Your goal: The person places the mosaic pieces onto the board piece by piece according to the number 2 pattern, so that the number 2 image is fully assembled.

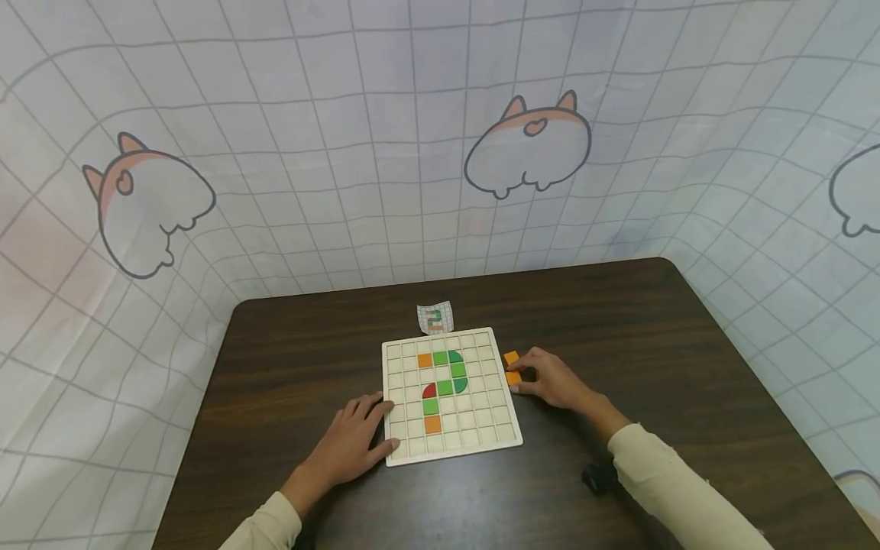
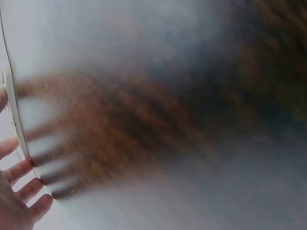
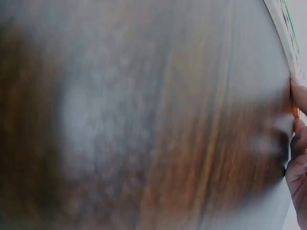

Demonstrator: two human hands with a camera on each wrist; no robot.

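Observation:
A cream square board (image 1: 481,420) with a grid of cells lies on the table. Green, dark green, red and orange tiles form a winding path on it, including a red quarter-round tile (image 1: 429,391) and an orange square tile (image 1: 432,424). My left hand (image 1: 347,441) rests at the board's left edge, fingers spread, thumb over the lower left rim. Just off the board's right edge, my right hand (image 1: 550,380) pinches an orange square tile (image 1: 513,378) between thumb and index finger. Another orange tile (image 1: 511,357) lies right above it, partly behind the index finger.
A small printed card (image 1: 435,318) with a coloured pattern lies behind the board's far edge. A small black object (image 1: 596,479) sits near my right forearm. The dark wooden table (image 1: 289,344) meets a hanging white grid-patterned cloth (image 1: 385,191) at the back and sides.

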